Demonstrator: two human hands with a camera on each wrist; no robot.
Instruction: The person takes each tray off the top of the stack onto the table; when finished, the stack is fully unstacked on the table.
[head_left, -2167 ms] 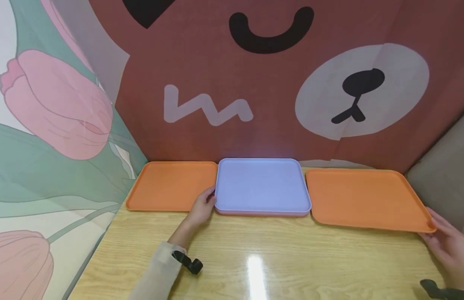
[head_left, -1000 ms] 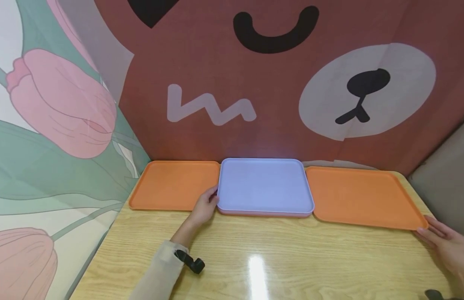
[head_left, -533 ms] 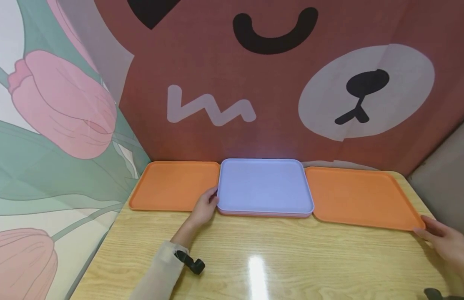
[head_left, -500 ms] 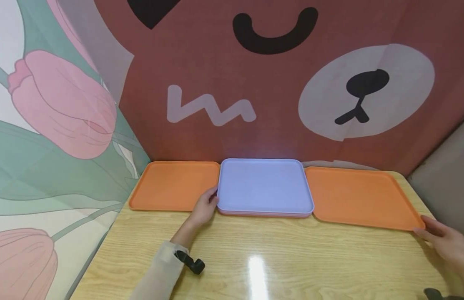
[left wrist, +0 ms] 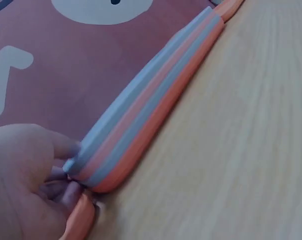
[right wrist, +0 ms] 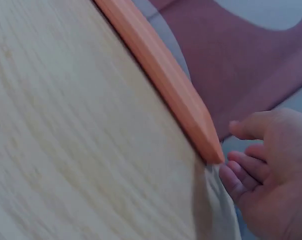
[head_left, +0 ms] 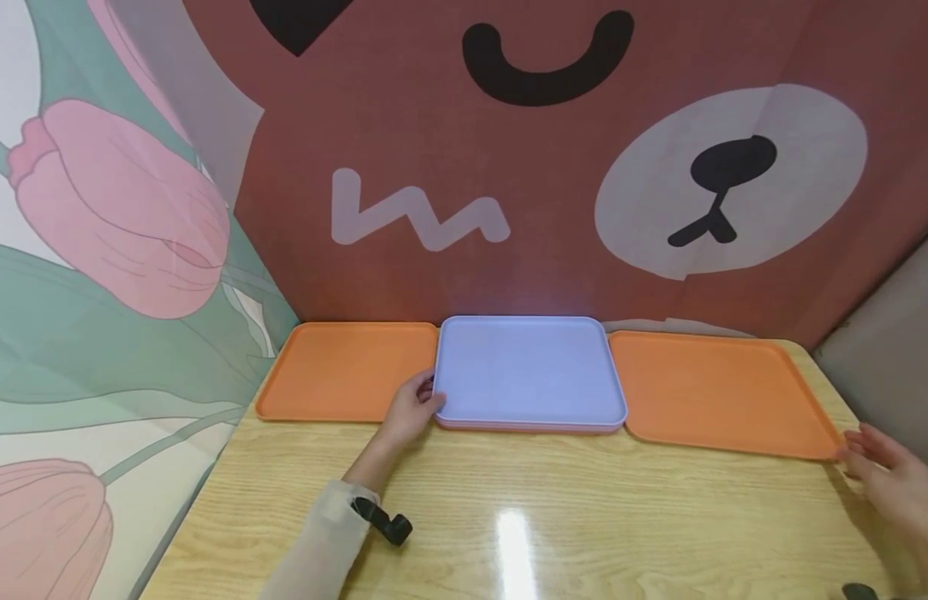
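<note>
A stack of shallow rectangular trays stands against the back wall, with a lavender tray (head_left: 531,367) on top. Seen from the left wrist, its edge shows lavender, pink and orange layers. My left hand (head_left: 407,412) pinches the top lavender tray at its left front corner, thumb at the rim and fingers curled below. To the right of the stack lies an orange tray (head_left: 719,396). My right hand (head_left: 895,479) is beside that tray's right front corner, fingers loosely bent and holding nothing; the right wrist view shows a small gap at the corner.
Another orange tray (head_left: 328,367) lies left of the stack, close to the flowered side wall (head_left: 118,217). The wooden table (head_left: 621,517) runs out in front. A bear-print wall (head_left: 403,283) closes off the back, a grey surface (head_left: 884,308) the right.
The right orange tray has shifted left towards the stack. My right hand has let go of its corner. My left thumb has moved onto the lavender tray's rim.
</note>
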